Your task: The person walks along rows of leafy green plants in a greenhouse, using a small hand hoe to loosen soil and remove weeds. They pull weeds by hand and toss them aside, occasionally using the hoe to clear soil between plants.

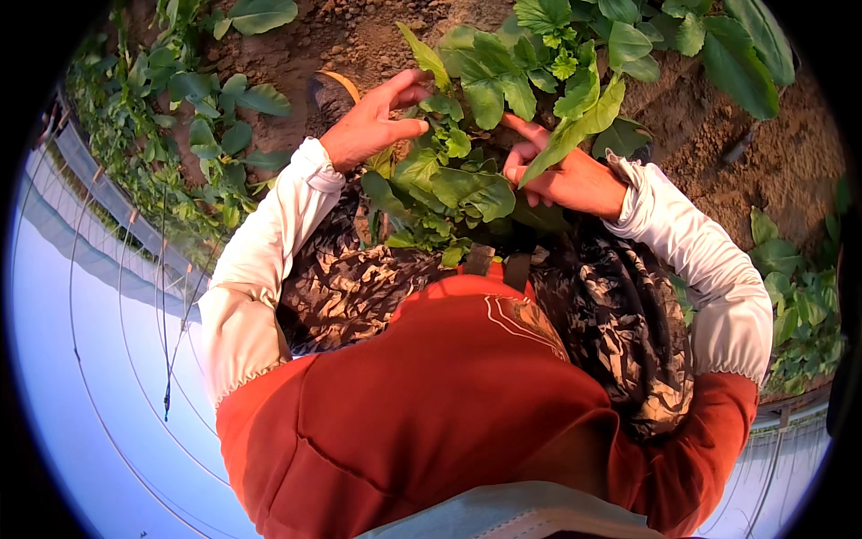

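My left hand (380, 122) reaches in at the left side of a leafy green plant (471, 192), thumb and fingers apart, with nothing visible between them. Its fingertips are beside a narrow upright leaf (427, 59) and partly behind the foliage. On the plant's right side is my right hand (572, 180), forefinger stretched out and the other fingers curled. A long light-green leaf (584, 124) crosses in front of this hand. Whether the curled fingers grip a stem or leaf is hidden. The plant's base is covered by leaves.
Brown crumbly soil (727, 178) lies around the plants. More leafy plants grow in rows at left (195, 121) and lower right (794, 290). Broad leaves (741, 64) spread at the upper right. Thin curved poles (75, 296) and pale sheeting (101, 185) stand at left.
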{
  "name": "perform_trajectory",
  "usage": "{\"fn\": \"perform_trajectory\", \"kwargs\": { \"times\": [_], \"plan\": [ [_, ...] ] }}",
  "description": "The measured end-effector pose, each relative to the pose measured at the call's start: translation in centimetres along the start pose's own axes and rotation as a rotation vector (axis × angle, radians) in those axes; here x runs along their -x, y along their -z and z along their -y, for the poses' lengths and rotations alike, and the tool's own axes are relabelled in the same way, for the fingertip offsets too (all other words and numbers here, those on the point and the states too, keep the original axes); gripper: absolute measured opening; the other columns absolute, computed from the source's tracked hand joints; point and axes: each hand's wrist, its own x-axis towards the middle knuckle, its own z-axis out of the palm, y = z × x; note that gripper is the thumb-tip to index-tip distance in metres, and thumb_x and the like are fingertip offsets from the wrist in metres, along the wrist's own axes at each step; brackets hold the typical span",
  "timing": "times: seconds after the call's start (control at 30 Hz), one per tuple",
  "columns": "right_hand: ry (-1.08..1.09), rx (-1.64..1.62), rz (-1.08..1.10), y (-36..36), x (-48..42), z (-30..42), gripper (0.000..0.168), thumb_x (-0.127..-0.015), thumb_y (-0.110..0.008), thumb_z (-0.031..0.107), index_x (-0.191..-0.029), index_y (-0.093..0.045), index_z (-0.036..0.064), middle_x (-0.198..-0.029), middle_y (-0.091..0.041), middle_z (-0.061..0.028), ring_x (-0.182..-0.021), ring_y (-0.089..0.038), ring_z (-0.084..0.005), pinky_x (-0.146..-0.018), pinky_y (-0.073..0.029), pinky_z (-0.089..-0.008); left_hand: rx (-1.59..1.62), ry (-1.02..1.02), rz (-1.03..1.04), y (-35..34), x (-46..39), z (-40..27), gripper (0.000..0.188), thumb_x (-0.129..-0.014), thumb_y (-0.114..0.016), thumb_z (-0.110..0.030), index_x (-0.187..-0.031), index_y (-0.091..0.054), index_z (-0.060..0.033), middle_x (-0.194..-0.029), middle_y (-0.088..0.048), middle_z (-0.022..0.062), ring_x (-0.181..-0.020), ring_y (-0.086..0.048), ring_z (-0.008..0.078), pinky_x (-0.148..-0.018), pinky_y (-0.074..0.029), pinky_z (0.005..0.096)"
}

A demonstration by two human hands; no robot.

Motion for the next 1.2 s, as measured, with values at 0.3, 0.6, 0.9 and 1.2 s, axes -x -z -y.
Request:
{"fn": "perform_trajectory", "kwargs": {
  "times": [0.3, 0.6, 0.9, 1.2],
  "plan": [
    [0.005, -0.106, -0.084, -0.3, -2.1, -0.4, 0.053, -0.085, -0.048, 0.014, -0.132, -0.026, 0.003, -0.075, -0.055, -0.0032, -0.052, -0.051, -0.0084, -0.045, -0.04, -0.0189, 0.074, -0.098, 0.074, 0.9, 0.3, 0.6, 0.029, -0.082, -0.057, -0.008, -0.11, -0.048, -0.006, -0.123, -0.046, 0.0116, -0.114, -0.044, 0.0181, -0.096, -0.036, 0.0327],
    [0.022, -0.066, 0.007, 0.6, -2.2, 1.4, 0.039, -0.086, -0.051, 0.018, -0.12, -0.039, 0.005, -0.075, -0.056, -0.0018, -0.051, -0.048, -0.0068, -0.046, -0.038, -0.0191, 0.006, -0.11, 0.412, 1.3, 1.6, -0.1, 0.026, -0.085, -0.053, -0.012, -0.111, -0.053, -0.0071, -0.128, -0.043, 0.0099, -0.119, -0.039, 0.0202, -0.098, -0.032, 0.0339],
    [-0.128, -0.043, 0.215, 0.4, -3.0, 1.6, 0.052, -0.083, -0.055, 0.017, -0.129, -0.034, 0.005, -0.069, -0.055, -0.001, -0.047, -0.048, -0.0068, -0.042, -0.037, -0.0194, -0.28, -0.292, 0.45, -0.6, 2.9, -1.7, 0.034, -0.086, -0.049, -0.009, -0.119, -0.052, -0.0063, -0.134, -0.037, 0.0119, -0.126, -0.033, 0.0296, -0.103, -0.025, 0.0409],
    [-0.123, 0.082, 0.15, 0.2, -3.3, 0.6, 0.018, -0.079, -0.055, 0.017, -0.088, -0.061, 0.002, -0.066, -0.061, -0.0016, -0.047, -0.052, -0.0086, -0.044, -0.042, -0.0231, -0.811, -0.475, -0.123, 0.8, 0.1, -2.2, 0.022, -0.076, -0.056, 0.003, -0.096, -0.058, -0.0057, -0.099, -0.055, 0.0075, -0.089, -0.056, 0.0268, -0.072, -0.046, 0.0327]
  ]
}}
